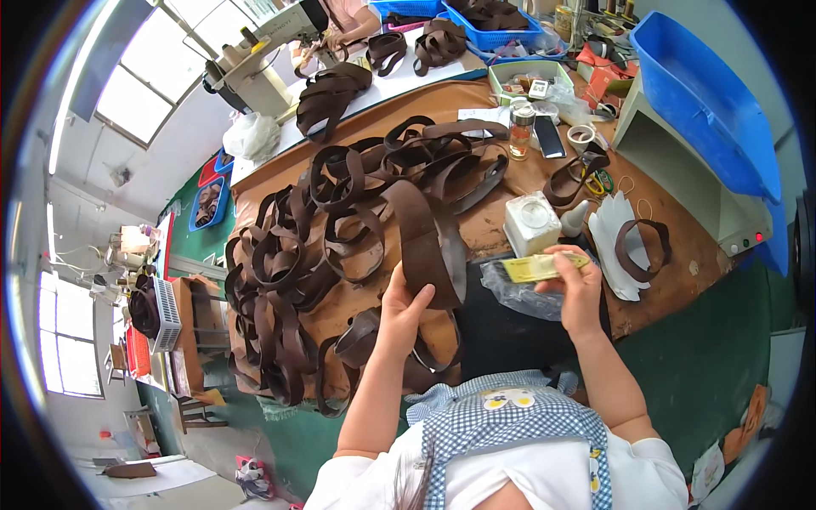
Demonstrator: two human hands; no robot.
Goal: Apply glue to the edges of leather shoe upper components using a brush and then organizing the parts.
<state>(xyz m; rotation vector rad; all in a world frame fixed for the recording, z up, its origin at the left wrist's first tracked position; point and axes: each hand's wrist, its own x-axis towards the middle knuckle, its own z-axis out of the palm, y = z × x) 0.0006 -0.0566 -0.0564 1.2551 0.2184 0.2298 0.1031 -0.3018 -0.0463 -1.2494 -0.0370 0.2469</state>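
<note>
My left hand [403, 316] is closed on the lower end of a wide dark-brown strap [417, 234], thumb on its face. The strap bends into a loop with a greyish inner side. To the right, my right hand [579, 289] pinches a flat yellow piece [542, 268]; its exact kind does not show. That piece is just in front of a white, square-shouldered container [532, 223] and above a crumpled clear plastic bag [527, 293]. A black mat [510, 340] lies below my hands. Many similar looped brown straps [280, 255] are heaped left of and beyond my left hand.
A glass jar [520, 136], a phone [551, 137], a tape roll [580, 136] and a white cone [575, 219] stand or lie beyond my right hand. A blue bin [710, 106] rests on a grey box at right. Across the table, another person's arm [353, 30] is near a sewing machine.
</note>
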